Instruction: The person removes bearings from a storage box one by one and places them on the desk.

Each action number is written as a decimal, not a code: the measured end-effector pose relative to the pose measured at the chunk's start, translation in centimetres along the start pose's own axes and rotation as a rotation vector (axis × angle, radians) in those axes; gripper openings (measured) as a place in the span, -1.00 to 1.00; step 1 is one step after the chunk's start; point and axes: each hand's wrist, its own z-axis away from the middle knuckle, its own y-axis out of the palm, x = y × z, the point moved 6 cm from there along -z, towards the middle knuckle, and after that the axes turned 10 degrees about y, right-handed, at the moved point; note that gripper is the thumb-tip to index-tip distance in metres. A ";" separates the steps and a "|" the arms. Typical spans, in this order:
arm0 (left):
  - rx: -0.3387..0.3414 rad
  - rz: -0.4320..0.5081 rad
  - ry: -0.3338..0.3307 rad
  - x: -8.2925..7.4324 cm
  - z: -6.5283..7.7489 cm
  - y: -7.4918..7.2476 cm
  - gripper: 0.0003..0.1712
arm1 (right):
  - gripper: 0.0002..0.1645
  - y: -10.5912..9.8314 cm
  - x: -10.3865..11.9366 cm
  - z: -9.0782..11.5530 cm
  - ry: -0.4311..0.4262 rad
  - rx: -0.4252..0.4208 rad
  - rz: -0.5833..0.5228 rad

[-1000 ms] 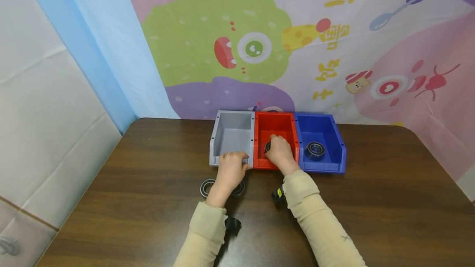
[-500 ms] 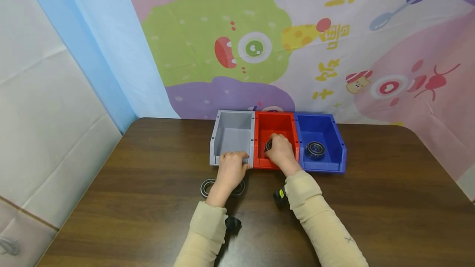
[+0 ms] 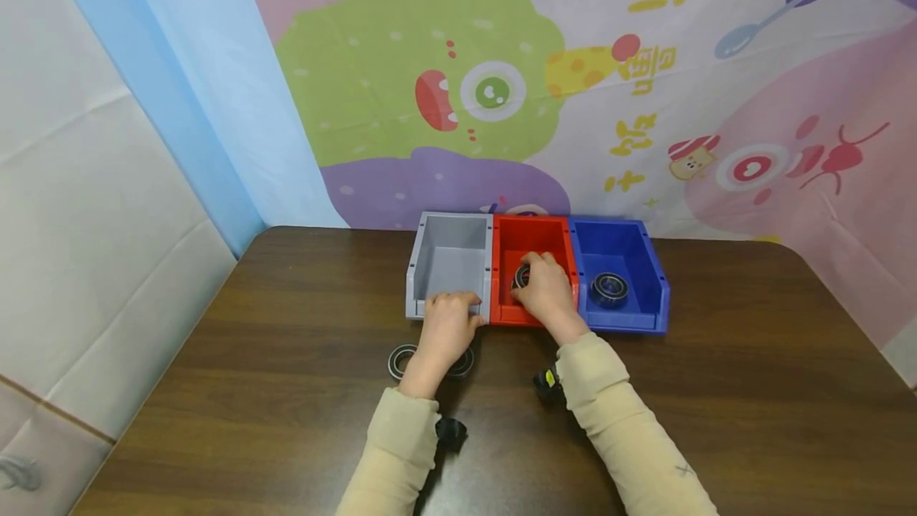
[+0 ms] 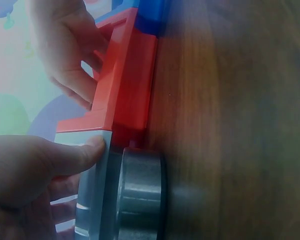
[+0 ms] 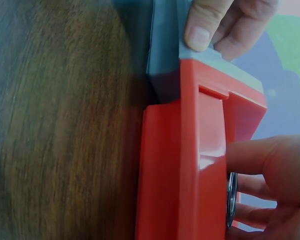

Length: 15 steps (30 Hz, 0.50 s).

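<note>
My left hand (image 3: 447, 329) grips the front lip of the grey bin (image 3: 451, 233), thumb outside and fingers behind the lip in the left wrist view. My right hand (image 3: 546, 287) reaches over the front of the red bin (image 3: 532, 226) and holds a ball bearing (image 3: 521, 275) inside it. In the right wrist view only the edge of that bearing (image 5: 232, 199) shows among the fingers. Another bearing (image 3: 609, 290) lies in the blue bin (image 3: 661, 293). Two more bearings, a left one (image 3: 398, 357) and a right one (image 3: 464, 365), lie on the table, partly hidden by my left arm.
The three bins stand side by side at the back of the brown wooden table (image 3: 286, 388), against a printed cartoon curtain (image 3: 430, 38). A pale padded wall (image 3: 86, 221) runs along the left. Black wrist cameras (image 3: 450, 435) hang at both cuffs.
My right hand and forearm have shifted slightly to the right, and a little more of the bearing in the red bin shows. My left hand keeps its grip on the grey bin.
</note>
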 end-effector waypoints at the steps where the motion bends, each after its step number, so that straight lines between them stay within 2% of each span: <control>1: -0.001 -0.004 0.001 0.0 0.0 0.0 -0.72 | -0.37 -0.1 0.1 0.1 -0.003 -0.002 -0.003; 15: 0.005 0.000 0.002 0.0 0.0 0.0 -0.72 | -0.43 -1.1 0.7 1.7 -0.061 -0.030 -0.078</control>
